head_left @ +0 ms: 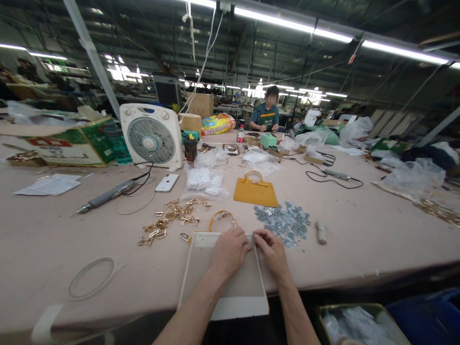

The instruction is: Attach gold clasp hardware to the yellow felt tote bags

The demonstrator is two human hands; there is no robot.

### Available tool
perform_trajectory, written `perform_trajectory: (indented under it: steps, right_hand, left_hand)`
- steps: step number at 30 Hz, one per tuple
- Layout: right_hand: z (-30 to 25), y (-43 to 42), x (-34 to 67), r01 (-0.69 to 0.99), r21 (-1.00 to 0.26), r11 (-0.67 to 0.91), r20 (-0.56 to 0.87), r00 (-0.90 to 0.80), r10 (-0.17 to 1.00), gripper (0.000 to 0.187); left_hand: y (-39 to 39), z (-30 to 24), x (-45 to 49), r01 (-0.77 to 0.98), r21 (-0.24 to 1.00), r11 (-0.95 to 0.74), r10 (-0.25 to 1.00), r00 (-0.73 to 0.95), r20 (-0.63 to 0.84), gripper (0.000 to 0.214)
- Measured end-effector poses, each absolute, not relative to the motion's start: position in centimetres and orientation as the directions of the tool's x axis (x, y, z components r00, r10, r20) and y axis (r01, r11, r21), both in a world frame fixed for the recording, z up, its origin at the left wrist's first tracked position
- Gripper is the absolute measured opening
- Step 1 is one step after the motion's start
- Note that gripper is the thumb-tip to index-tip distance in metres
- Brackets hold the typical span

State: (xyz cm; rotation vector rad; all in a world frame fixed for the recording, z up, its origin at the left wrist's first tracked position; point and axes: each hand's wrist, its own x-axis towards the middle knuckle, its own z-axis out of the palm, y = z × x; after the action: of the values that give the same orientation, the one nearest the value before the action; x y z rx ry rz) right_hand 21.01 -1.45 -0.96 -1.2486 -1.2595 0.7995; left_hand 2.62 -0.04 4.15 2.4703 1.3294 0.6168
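A beige bag panel (230, 282) with pale edges lies flat at the table's near edge. Its yellow handle (223, 214) arches beyond the far side, and a small strap with a metal fitting (185, 237) sticks out at the left. My left hand (230, 251) rests on the panel near its far right corner, fingers curled and pressed together; what they hold, if anything, is hidden. At that same corner my right hand (272, 249) pinches the panel's edge between thumb and fingers. Grey metal plates (283, 220) are heaped just beyond my right hand.
Gold-coloured hardware (168, 220) lies scattered to the left. A finished-looking yellow handbag (256, 190) lies farther back. Around them are an electric screwdriver (108, 195), a phone (167, 182), a fan (151, 136) and a small roll (321, 233). Another person (265, 115) works across the table.
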Motion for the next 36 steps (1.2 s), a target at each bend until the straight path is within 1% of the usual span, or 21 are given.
perform_trajectory:
  steps: [6, 10, 12, 15, 17, 20, 24, 26, 29, 36]
  right_hand:
    - [-0.5, -1.6, 20.8, 0.270, -0.933, 0.238, 0.289, 0.168, 0.942, 0.025]
    - [-0.7, -1.6, 20.9, 0.266, -0.937, 0.225, 0.273, 0.160, 0.948, 0.026]
    - [-0.9, -1.5, 21.0, 0.233, -0.951, 0.201, 0.245, 0.176, 0.953, 0.028]
    - [-1.0, -1.4, 21.3, 0.195, -0.963, 0.188, 0.224, 0.181, 0.958, 0.027]
    - [-1.0, -1.4, 21.4, 0.223, -0.954, 0.200, 0.237, 0.156, 0.959, 0.024]
    - [-0.7, -1.5, 21.5, 0.284, -0.934, 0.219, 0.258, 0.110, 0.960, 0.020]
    - [-0.1, -1.5, 21.1, 0.354, -0.883, 0.309, 0.337, 0.019, 0.941, 0.011]
    - [0.0, -1.4, 20.8, 0.395, -0.855, 0.337, 0.368, 0.003, 0.930, 0.010]
    - [0.2, -1.2, 20.5, 0.431, -0.839, 0.331, 0.372, 0.011, 0.928, 0.011]
    - [0.3, -0.9, 20.8, 0.439, -0.847, 0.301, 0.336, 0.001, 0.942, 0.011]
  left_hand:
    - [0.4, 3.8, 3.0, 0.720, 0.482, -0.499, 0.865, 0.445, 0.230, 0.014]
    - [0.7, 3.3, 3.1, 0.728, 0.499, -0.470, 0.881, 0.416, 0.223, 0.013]
    - [0.7, 3.0, 3.0, 0.715, 0.521, -0.467, 0.883, 0.407, 0.232, 0.012]
    - [0.7, 2.6, 2.8, 0.684, 0.554, -0.475, 0.879, 0.403, 0.256, 0.033]
    - [0.7, 2.4, 2.7, 0.673, 0.564, -0.478, 0.877, 0.404, 0.260, 0.042]
    - [0.8, 2.2, 2.7, 0.663, 0.579, -0.474, 0.878, 0.405, 0.256, 0.041]
    - [1.0, 2.0, 2.8, 0.642, 0.599, -0.479, 0.875, 0.398, 0.274, 0.040]
    - [1.0, 1.9, 2.8, 0.630, 0.607, -0.484, 0.873, 0.398, 0.283, 0.040]
    - [0.9, 1.7, 2.8, 0.627, 0.607, -0.489, 0.870, 0.400, 0.288, 0.039]
    - [0.9, 1.5, 2.8, 0.624, 0.607, -0.492, 0.868, 0.398, 0.295, 0.039]
